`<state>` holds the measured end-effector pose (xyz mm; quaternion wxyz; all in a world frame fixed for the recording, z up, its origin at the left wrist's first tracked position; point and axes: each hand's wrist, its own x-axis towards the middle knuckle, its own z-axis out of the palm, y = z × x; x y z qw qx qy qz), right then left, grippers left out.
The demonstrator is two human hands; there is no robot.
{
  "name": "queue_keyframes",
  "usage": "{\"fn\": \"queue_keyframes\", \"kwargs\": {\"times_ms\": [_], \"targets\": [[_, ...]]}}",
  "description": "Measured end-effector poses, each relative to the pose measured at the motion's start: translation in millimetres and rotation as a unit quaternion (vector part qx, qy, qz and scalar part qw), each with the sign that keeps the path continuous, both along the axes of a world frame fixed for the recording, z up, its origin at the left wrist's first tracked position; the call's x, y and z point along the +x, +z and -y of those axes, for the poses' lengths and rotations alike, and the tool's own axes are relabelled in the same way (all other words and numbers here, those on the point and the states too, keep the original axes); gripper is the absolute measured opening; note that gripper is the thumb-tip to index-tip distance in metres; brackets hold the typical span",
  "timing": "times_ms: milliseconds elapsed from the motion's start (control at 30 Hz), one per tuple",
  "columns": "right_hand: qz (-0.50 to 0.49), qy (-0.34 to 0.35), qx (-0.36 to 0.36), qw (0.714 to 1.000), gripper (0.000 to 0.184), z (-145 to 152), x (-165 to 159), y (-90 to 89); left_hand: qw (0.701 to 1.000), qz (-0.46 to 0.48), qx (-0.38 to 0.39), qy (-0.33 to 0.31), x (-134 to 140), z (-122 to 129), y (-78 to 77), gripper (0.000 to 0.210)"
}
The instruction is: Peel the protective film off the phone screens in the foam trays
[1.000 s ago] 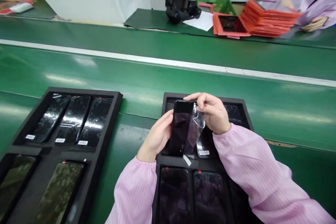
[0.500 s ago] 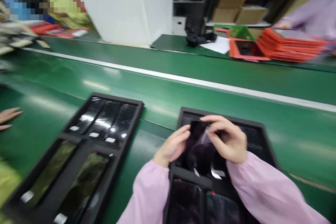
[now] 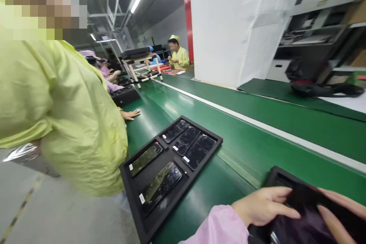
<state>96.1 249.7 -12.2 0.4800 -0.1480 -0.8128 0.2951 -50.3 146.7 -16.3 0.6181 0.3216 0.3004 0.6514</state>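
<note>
At the lower right, my left hand [image 3: 264, 206] in a pink sleeve has its thumb and fingers closed on the left edge of a dark, glossy phone [image 3: 304, 221]. My right hand [image 3: 341, 213], cut off by the frame's edge, grips the phone's other side, its thumb over the front. Beneath them lies a black tray [image 3: 276, 173], mostly hidden by hands and phone. To the left, a second black tray [image 3: 171, 213] holds several phones, among them a dark phone [image 3: 200, 151] and a greenish phone [image 3: 145, 159], with small white labels at their ends.
A co-worker in a yellow smock [image 3: 85, 122] stands at the left, a hand [image 3: 130, 114] flat on the green bench [image 3: 206, 183]. Farther off are a rack [image 3: 145, 72] and other people. A white pillar [image 3: 223, 26] rises behind the bench; black headphones-like gear [image 3: 326, 89] lies right.
My view has swung left, so both hands and their tray now sit at the lower right. Both hands stay on the phone. More of the co-worker shows.
</note>
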Motion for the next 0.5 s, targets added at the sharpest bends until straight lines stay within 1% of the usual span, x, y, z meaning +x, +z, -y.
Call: {"fn": "queue_keyframes", "kwargs": {"times_ms": [67,133,200,267,300,367,500], "targets": [[0.037,-0.048,0.028,0.998,0.044,8.3,4.5,9.1,0.999,0.012,-0.002,0.036,-0.6,0.9,3.6,0.075],[0.069,-0.084,0.075,0.991,0.043,13.1,7.5,17.5,0.999,0.019,-0.007,0.048,0.6,5.4,8.7,0.064],[0.097,-0.092,0.119,0.984,0.040,15.9,9.7,24.9,0.999,0.023,-0.009,0.043,3.3,13.5,13.7,0.051],[0.090,-0.079,0.155,0.981,0.033,18.0,11.9,30.3,0.999,0.027,-0.010,0.043,4.7,21.6,16.4,0.041],[0.093,-0.064,0.166,0.980,0.033,19.0,12.9,32.0,0.999,0.028,-0.013,0.035,4.3,24.0,16.0,0.039],[0.132,-0.085,0.158,0.975,0.034,21.6,14.3,33.2,0.999,0.035,-0.024,0.024,2.4,24.4,11.7,0.040],[0.140,-0.093,0.155,0.974,0.031,30.5,12.7,32.6,0.998,0.047,-0.043,0.010,2.0,19.3,-0.4,0.046]]}}
